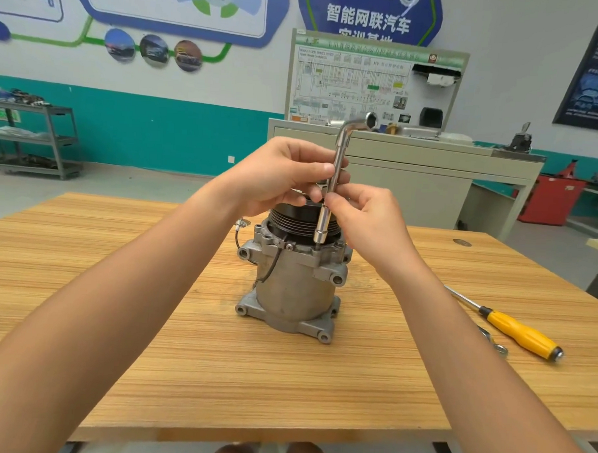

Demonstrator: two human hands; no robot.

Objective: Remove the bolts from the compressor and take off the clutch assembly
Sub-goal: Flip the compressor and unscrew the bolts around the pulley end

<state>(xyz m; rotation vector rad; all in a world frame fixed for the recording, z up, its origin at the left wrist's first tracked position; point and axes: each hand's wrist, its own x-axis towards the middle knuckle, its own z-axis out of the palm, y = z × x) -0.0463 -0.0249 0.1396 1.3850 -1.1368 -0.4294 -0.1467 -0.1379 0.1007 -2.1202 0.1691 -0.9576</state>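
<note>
The compressor (294, 294) stands upright at the middle of the counter (183, 341), with its black clutch assembly (291, 215) on top. Both hands hold 1 L-shaped socket wrench (324, 224) nearly upright. The left hand (279, 174) has its grip pinched on the upper shaft, and the right hand (369, 222) has its grip pinched on the shaft lower down. The socket end sits on the compressor's shoulder just beside the clutch assembly, apparently over a bolt that it hides. The step looks like spinning out 1 bolt. Next, the wrench needs turning with its shaft kept vertical, then lifting clear. A yellow screwdriver (522, 333) lies near the counter's right edge.
</note>
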